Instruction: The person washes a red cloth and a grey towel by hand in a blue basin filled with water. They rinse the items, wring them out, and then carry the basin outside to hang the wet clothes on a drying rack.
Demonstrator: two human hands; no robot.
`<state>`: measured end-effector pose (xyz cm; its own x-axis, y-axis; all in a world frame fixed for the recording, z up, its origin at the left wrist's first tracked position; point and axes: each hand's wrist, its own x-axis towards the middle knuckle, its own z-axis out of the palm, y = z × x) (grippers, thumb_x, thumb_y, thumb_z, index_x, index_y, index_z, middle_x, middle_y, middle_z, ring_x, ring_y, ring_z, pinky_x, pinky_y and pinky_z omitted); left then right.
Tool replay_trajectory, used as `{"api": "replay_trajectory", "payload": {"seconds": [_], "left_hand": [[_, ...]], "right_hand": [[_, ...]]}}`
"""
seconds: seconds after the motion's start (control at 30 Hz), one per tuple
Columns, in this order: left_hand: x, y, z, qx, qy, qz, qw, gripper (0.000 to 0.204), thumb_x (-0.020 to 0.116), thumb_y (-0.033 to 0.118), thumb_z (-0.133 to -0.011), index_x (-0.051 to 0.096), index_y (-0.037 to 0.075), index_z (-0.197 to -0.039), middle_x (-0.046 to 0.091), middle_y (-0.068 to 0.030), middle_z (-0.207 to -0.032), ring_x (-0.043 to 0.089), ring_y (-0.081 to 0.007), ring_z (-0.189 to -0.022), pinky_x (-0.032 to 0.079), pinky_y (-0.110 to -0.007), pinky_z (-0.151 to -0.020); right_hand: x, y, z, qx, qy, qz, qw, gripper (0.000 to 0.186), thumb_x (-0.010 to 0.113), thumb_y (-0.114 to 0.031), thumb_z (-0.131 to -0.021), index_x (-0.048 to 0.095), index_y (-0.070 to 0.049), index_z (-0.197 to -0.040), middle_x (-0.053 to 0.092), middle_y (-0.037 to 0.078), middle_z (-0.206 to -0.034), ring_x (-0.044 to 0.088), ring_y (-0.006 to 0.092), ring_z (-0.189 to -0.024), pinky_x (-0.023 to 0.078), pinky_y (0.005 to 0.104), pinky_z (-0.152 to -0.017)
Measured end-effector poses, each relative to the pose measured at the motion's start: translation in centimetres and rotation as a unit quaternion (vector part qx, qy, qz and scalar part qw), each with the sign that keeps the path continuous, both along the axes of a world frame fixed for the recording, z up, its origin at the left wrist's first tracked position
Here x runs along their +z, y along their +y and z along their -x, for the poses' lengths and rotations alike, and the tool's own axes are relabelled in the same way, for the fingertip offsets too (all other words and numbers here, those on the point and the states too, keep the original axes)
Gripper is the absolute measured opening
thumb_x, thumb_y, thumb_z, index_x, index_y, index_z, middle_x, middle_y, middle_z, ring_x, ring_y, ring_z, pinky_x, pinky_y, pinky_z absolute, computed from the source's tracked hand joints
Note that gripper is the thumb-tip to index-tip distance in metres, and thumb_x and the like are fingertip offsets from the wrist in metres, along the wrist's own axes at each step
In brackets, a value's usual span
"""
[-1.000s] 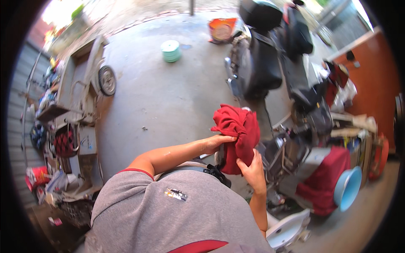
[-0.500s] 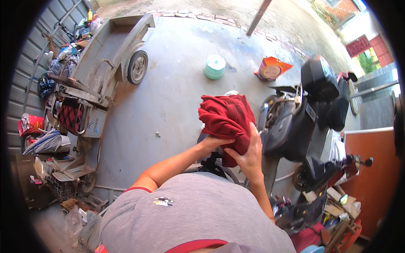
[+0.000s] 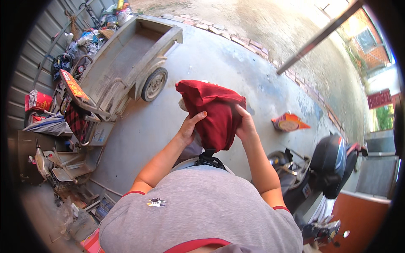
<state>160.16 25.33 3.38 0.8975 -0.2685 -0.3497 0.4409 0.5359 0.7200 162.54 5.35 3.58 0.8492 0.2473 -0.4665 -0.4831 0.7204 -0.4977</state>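
A dark red cloth [image 3: 217, 114] is held up in front of me, folded and draped between my two hands. It looks soft, but I cannot make out whether it is a garment. My left hand [image 3: 190, 127] grips its left lower side, thumb lying on top of the fabric. On the opposite edge, my right hand [image 3: 245, 125] is closed with its thumb on the cloth and its other fingers mostly hidden. Behind the cloth, a pale rounded thing peeks out at its left edge; the rest of it is covered.
At the left stands a grey cargo tricycle [image 3: 162, 48] with a wheel [image 3: 155, 84]. An orange bag [image 3: 290, 122] is on the concrete floor at the right. Nearer on the right is a scooter with a black top box [image 3: 328, 158]. A metal post [image 3: 320, 37] rises beyond.
My view has turned, so the surroundings sit differently. The bunched cloth is now spread wider, with my hands farther apart at its sides. The mint-green round object no longer shows.
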Motion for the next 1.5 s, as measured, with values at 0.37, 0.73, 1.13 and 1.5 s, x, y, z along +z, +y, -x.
{"api": "replay_trajectory", "payload": {"seconds": [0.37, 0.73, 1.13, 1.5], "left_hand": [[-0.9, 2.3, -33.4, -0.093, -0.055, -0.065, 0.992, 0.058, 0.069, 0.023, -0.077, 0.047, 0.004, -0.126, 0.055, -0.0089, -0.120, 0.052, -0.0188, -0.111, 0.039, -0.034, -0.097], [-4.0, -2.7, -63.7, -0.131, -0.106, -0.102, 0.980, 0.050, 0.067, 0.016, -0.080, 0.047, 0.004, -0.125, 0.055, -0.0077, -0.118, 0.054, -0.0177, -0.108, 0.043, -0.033, -0.094], [-4.2, -3.0, -97.8, -0.006, -0.232, -0.372, 0.899, 0.050, 0.078, 0.028, -0.067, 0.061, 0.001, -0.105, 0.066, -0.0146, -0.098, 0.065, -0.0238, -0.089, 0.051, -0.033, -0.078], [-5.3, -1.2, -127.4, 0.007, 0.000, -0.067, 0.998, 0.051, 0.065, 0.036, -0.085, 0.051, 0.002, -0.121, 0.060, -0.0103, -0.116, 0.058, -0.0177, -0.103, 0.045, -0.033, -0.091]], "right_hand": [[3.3, 3.5, -29.2, 0.010, -0.302, 0.616, 0.728, 0.068, 0.072, -0.026, -0.077, 0.035, -0.006, -0.130, 0.057, 0.019, -0.114, 0.055, 0.0282, -0.107, 0.044, 0.0352, -0.090], [3.5, 0.4, -62.1, 0.093, -0.294, 0.723, 0.618, 0.080, 0.077, -0.041, -0.065, 0.040, 0.001, -0.123, 0.050, 0.015, -0.106, 0.050, 0.0334, -0.103, 0.044, 0.0414, -0.084], [2.9, -0.2, -99.9, 0.125, -0.427, 0.652, 0.615, 0.077, 0.078, -0.046, -0.062, 0.048, -0.019, -0.128, 0.039, 0.015, -0.133, 0.042, 0.0364, -0.118, 0.042, 0.0454, -0.093], [-0.6, -2.0, -126.9, -0.175, -0.382, 0.471, 0.776, 0.032, 0.061, -0.008, -0.087, 0.057, -0.004, -0.118, 0.056, 0.009, -0.122, 0.053, 0.0207, -0.110, 0.041, 0.0311, -0.093]]}}
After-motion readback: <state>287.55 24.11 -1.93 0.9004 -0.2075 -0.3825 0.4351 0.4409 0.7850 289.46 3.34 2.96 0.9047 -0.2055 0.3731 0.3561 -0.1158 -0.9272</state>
